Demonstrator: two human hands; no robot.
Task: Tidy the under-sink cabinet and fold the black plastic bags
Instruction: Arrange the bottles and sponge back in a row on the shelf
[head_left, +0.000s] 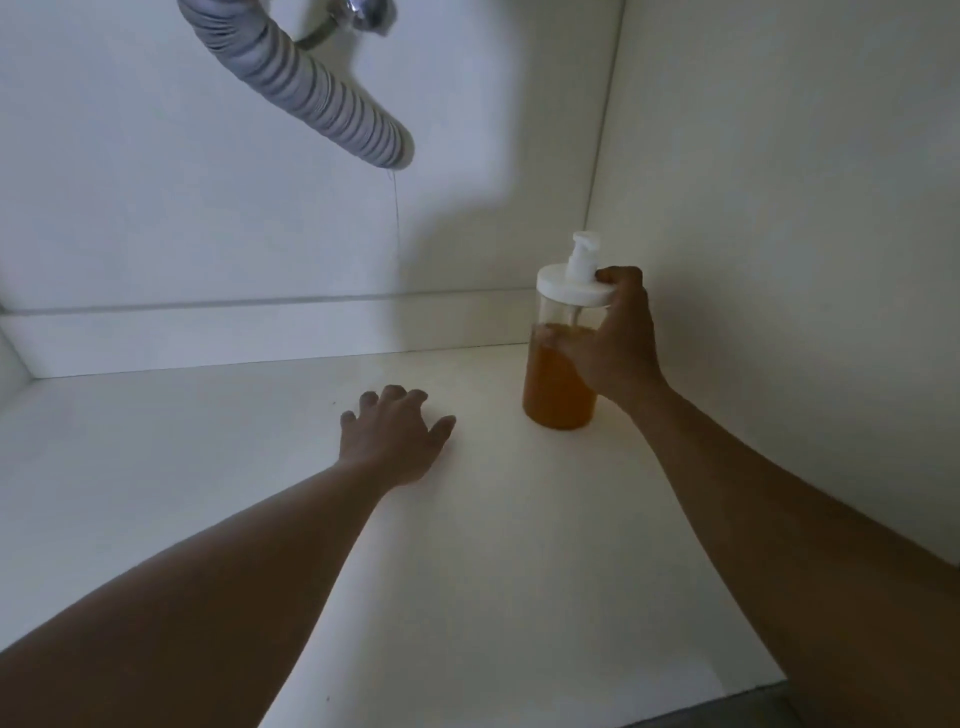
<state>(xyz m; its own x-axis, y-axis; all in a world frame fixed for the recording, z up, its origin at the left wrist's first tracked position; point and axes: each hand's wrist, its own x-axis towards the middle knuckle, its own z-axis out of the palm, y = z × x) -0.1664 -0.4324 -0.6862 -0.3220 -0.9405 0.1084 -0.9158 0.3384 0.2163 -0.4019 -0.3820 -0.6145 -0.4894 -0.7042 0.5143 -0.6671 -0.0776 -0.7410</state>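
A clear pump bottle (558, 387) with a white lid and orange liquid stands upright on the white cabinet floor (467, 545), near the back right corner. My right hand (615, 340) grips it from the right, with the fingers curled round the lid and upper body. To the left of the bottle, my left hand (395, 434) rests on the cabinet floor with its fingers spread and holds nothing. No black plastic bags are in view.
A grey corrugated drain hose (311, 88) hangs down from the top left and ends in mid-air above the floor. The white back wall (208, 234) and the right side wall (779, 208) close the space. The cabinet's front edge lies at the lower right.
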